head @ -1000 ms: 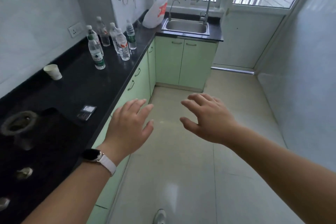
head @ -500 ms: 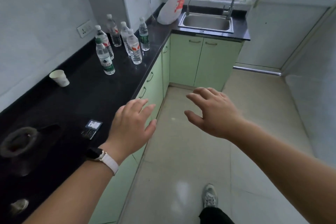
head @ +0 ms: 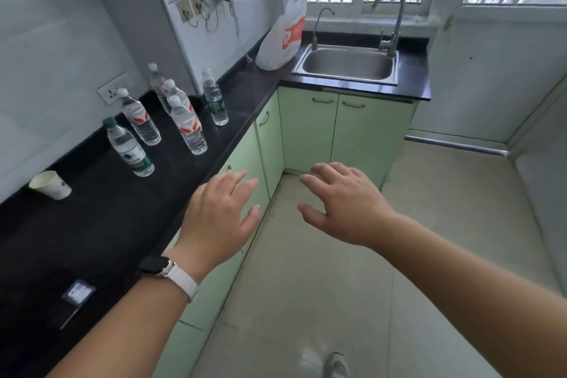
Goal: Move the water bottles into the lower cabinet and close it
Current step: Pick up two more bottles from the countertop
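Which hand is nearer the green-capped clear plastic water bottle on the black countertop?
Left. The left hand hovers at the front edge of the black countertop, just right of the green-capped water bottle; the right hand hangs farther right, over the floor.

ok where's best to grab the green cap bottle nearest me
Likely around the labelled middle of the green-capped bottle, coming from the front edge of the counter: it stands upright, clear of the other bottles, its body open on that side.
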{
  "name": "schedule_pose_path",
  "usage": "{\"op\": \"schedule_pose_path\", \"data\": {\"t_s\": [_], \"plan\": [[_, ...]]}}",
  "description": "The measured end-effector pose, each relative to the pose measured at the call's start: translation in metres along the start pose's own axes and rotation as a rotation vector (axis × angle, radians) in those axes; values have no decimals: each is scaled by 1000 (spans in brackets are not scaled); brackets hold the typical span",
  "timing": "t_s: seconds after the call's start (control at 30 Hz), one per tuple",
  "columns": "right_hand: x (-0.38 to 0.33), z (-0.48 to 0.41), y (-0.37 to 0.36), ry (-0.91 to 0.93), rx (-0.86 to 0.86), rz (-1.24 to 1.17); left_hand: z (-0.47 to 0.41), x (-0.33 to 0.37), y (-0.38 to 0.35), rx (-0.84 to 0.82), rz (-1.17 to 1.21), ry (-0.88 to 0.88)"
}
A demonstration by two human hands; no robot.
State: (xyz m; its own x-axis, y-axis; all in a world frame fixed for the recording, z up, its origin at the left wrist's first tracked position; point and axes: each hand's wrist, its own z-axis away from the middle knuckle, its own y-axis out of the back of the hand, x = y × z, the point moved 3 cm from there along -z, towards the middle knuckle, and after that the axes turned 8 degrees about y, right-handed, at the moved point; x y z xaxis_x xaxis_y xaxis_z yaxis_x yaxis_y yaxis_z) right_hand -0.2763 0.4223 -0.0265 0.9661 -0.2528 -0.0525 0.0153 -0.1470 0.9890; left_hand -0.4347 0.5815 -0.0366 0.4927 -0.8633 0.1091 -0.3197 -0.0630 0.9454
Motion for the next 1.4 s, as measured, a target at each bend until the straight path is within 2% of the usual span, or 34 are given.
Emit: {"op": "schedule_pose_path", "data": {"t_s": [0.17, 0.5, 0.7, 0.87, 1.03, 1.4], "plan": [[39, -40, 4, 45, 6, -36, -35, 6, -7, 9, -50, 45], [86, -134, -22, 112, -12, -53, -120, -31, -44, 18, -62, 73], [105, -227, -26, 123, -56, 9, -205, -88, -77, 72, -39, 121], [111, -317, -31, 164, -5, 79, -262, -151, -97, 104, -37, 196], [98, -385, -48, 239, 19, 47, -291, -205, -103, 102, -81, 238], [97, -512, -93, 416, 100, -116, -309, -277, -116, 105, -200, 583]]}}
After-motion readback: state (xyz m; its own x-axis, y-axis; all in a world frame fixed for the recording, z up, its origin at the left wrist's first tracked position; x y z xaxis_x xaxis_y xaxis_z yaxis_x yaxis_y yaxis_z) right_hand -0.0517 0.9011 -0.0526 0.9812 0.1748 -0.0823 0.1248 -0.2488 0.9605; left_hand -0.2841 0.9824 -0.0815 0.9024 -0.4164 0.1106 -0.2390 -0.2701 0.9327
